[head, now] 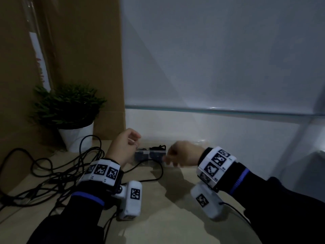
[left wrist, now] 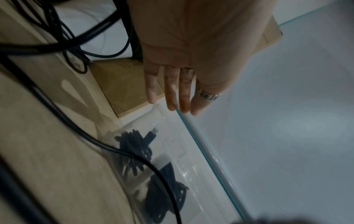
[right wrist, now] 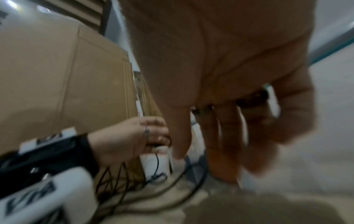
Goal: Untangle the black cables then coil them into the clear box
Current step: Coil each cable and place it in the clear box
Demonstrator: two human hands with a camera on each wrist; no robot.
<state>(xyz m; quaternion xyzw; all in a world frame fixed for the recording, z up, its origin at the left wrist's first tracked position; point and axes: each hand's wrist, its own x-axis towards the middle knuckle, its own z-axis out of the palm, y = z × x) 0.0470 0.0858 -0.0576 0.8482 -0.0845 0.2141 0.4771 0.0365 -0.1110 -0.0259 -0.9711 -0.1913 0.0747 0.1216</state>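
A clear box (head: 151, 156) stands at the back of the tabletop by the wall, with coiled black cables (head: 158, 148) in it. The left wrist view shows those coils (left wrist: 134, 144) through the box's wall (left wrist: 138, 121). A tangle of loose black cables (head: 52, 169) lies at the left; one strand (head: 158, 173) loops along the box's front. My left hand (head: 136, 141) hovers over the box's left end, fingers straight (left wrist: 176, 106), holding nothing. My right hand (head: 169, 162) hangs at the box's right end, fingers (right wrist: 220, 159) pointing down, blurred, empty.
A potted plant (head: 70, 110) in a white pot stands at the back left before a tall cardboard box (head: 79, 50). A white wall panel with a glass edge (head: 219, 110) runs behind the clear box. The beige tabletop (head: 175, 208) lies in front.
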